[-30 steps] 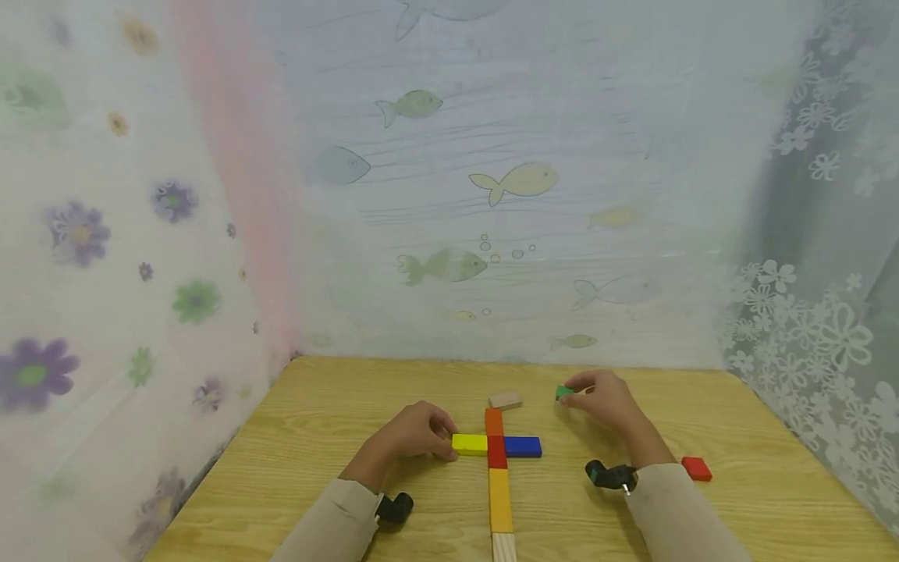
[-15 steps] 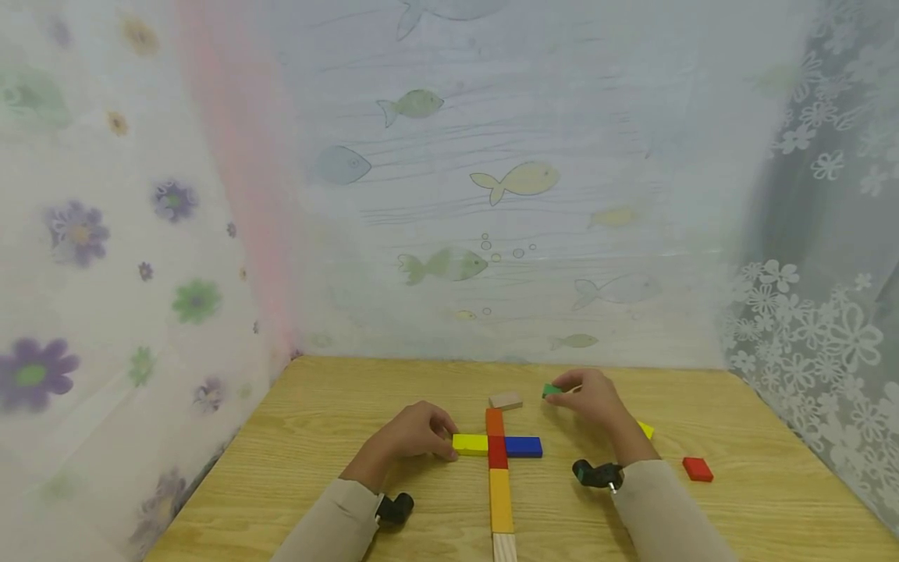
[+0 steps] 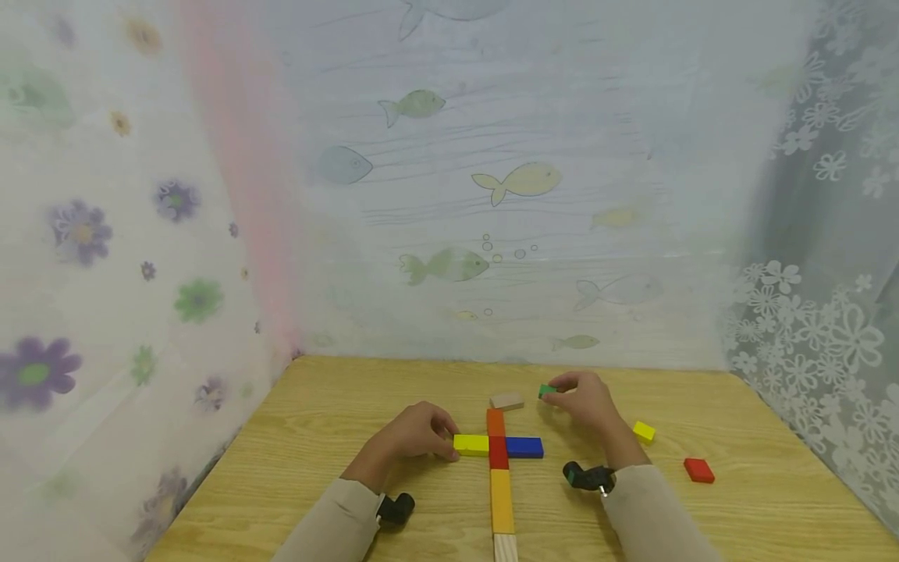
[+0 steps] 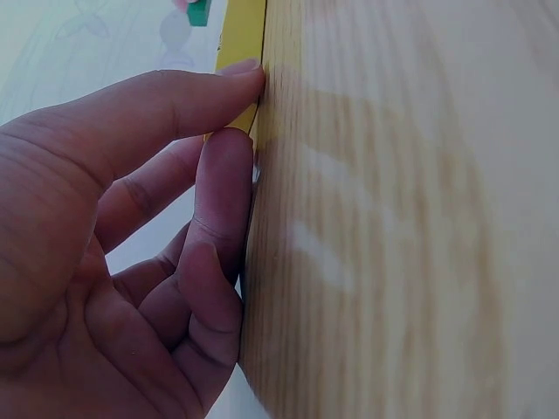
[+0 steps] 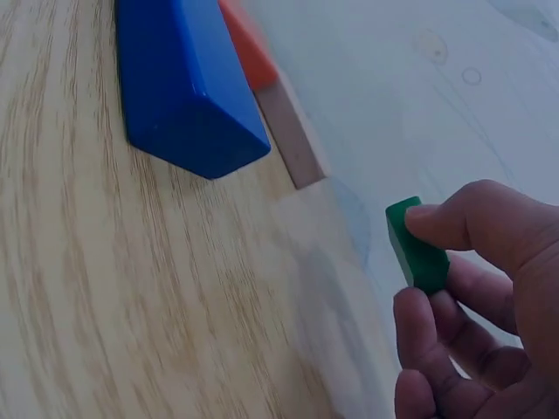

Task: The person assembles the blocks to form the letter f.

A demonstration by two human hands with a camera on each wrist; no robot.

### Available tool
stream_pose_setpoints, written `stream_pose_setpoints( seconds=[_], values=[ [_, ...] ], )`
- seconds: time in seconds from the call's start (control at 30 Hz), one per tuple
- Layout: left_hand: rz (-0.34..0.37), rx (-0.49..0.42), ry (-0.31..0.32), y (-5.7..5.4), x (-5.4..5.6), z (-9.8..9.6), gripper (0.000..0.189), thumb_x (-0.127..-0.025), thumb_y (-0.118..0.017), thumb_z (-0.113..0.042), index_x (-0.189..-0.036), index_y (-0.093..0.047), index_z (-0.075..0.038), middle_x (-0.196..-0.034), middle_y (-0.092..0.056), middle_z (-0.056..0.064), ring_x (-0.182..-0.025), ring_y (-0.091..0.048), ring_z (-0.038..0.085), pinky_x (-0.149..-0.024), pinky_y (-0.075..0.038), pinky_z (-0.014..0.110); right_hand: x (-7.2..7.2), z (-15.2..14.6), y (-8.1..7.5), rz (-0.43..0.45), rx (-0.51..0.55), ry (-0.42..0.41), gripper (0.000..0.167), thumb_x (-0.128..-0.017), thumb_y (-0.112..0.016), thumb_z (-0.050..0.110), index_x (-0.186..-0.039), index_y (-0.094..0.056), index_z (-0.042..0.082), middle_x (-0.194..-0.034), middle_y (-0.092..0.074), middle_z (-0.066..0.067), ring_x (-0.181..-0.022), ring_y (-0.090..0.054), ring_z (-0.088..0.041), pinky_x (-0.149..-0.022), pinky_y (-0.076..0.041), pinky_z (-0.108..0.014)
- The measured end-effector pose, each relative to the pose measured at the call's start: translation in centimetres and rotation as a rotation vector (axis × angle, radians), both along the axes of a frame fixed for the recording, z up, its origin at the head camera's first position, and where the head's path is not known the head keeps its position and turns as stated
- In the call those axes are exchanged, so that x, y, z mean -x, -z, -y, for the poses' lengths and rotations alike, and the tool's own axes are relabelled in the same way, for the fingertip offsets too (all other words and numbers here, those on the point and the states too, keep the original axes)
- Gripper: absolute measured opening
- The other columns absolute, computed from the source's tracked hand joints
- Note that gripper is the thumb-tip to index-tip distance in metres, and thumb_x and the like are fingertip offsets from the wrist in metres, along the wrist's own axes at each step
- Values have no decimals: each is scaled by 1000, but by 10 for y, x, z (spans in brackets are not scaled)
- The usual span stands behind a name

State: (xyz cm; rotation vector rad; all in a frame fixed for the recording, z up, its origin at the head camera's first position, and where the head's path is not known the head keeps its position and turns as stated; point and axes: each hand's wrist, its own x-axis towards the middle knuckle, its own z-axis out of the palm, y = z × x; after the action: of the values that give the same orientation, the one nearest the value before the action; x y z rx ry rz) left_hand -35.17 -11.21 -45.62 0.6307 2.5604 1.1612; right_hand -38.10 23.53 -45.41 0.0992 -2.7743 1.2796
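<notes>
My left hand (image 3: 417, 431) rests on the table, thumb and index finger pinching the outer end of a long yellow block (image 3: 471, 446). That block lies flat against a dark red block (image 3: 498, 452), with a blue block (image 3: 524, 447) on the opposite side. An orange block (image 3: 495, 422) lies beyond the red one; an amber block (image 3: 502, 499) and a pale striped block (image 3: 505, 548) run toward me. Between thumb and fingers my right hand (image 3: 584, 398) holds a small green block (image 5: 417, 244), apart from the tabletop in the right wrist view.
A plain wooden block (image 3: 507, 401) lies at an angle behind the orange one. To the right are a small yellow block (image 3: 644, 432) and a flat red block (image 3: 699, 470). Behind the table (image 3: 337, 390) hangs a fish-patterned curtain (image 3: 449, 195).
My right hand has moved left with the green block, toward the plain wooden block. The small yellow block has come out from behind the right forearm. My left hand stays put.
</notes>
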Motion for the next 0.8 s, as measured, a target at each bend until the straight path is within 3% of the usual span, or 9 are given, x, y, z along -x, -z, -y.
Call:
stream_pose_setpoints(
  seconds=[0.3, 0.8],
  values=[
    [5, 10, -10, -1, -1, -1, 27, -77, -92, -19, -101, -79, -17, -84, -67, -1, -74, -58, 17, -65, -51, 32, 0, 5, 1, -6, 51, 38, 32, -89, -80, 22, -115, -76, 4, -114, -71, -15, -109, -63, -34, -84, -56, -42],
    [2, 17, -11, -2, -3, -2, 27, -77, -91, -20, -101, -79, -16, -86, -68, -1, -76, -58, 17, -65, -51, 32, -5, 15, 5, 37, 145, 74, 31, -87, -85, 23, -112, -78, 6, -112, -73, -12, -106, -64, -30, -89, -56, -41]
  ],
)
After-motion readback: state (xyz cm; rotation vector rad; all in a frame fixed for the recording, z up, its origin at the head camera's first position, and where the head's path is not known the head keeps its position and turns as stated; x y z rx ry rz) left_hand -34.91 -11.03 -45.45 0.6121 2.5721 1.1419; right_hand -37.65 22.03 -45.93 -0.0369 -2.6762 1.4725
